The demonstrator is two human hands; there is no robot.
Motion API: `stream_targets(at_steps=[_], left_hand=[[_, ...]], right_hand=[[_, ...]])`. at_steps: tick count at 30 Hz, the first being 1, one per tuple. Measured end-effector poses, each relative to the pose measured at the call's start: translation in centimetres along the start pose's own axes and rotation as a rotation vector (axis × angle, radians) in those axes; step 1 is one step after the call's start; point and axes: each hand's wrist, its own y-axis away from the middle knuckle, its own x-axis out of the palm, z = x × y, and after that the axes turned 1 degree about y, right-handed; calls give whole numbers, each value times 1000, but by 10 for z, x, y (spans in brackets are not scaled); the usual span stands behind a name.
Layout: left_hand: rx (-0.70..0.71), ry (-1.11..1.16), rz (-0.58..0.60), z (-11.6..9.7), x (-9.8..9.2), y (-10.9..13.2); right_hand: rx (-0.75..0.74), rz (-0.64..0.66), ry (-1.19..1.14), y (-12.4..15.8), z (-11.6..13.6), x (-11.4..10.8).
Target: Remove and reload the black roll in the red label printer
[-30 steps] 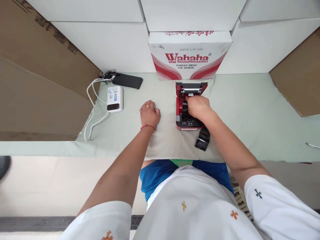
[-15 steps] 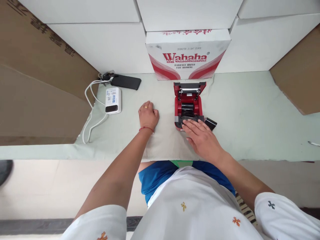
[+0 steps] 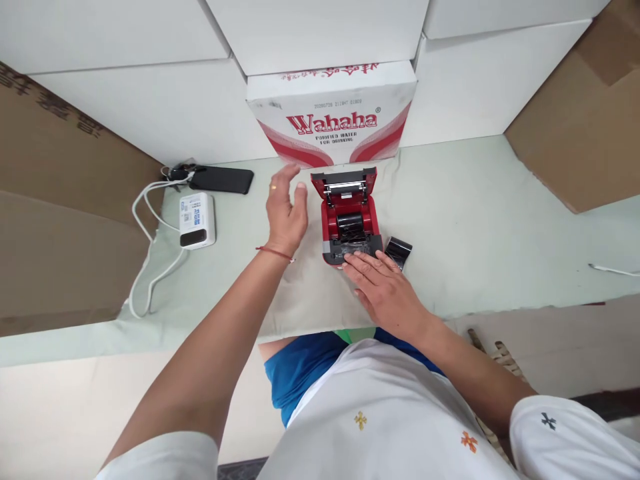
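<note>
A small red and black label printer (image 3: 327, 230) stands on the cloth-covered table with its lid (image 3: 344, 179) raised. Inside its red bay sits a black roll (image 3: 350, 223). Across the printer's front edge lies my right hand (image 3: 387, 293), its fingers stretched flat on the black front part. Partly behind those fingertips, a loose piece of glossy black film or roll (image 3: 400, 248) rests on the cloth to the right of the printer. My left hand (image 3: 287, 210) is raised just left of the open lid, thumb and fingers apart, holding nothing.
A Wahaha water carton (image 3: 333, 120) stands behind the printer, against white boxes (image 3: 150, 107). At left are a white power bank (image 3: 197, 220) with a white cable (image 3: 135, 267), and a black phone (image 3: 223, 179). Brown cartons (image 3: 585, 133) flank the table; a white cable end (image 3: 613, 270) lies at right.
My left hand has lifted from the table and opened, moving up toward the printer lid. My right hand stays on the printer's front. The camera view has shifted and tilted.
</note>
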Motion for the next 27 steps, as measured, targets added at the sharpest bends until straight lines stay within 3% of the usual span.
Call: stream_targets(at_steps=[4,8,15,21,27], left_hand=[[126,7,180,-55,17,-19],[188,-159,245,-79,20,-8],[180,-197,280,-85,4,30],[118,-13,294,-70,10,71],[98,-48,277,-70,15,72]], right_hand=[[12,-6,-15,0,0,0],[23,11,-3,-1,6,0],[60,50,28,-1,19,2],[30,22,13,3,16,5],[40,26,19,3,14,4]])
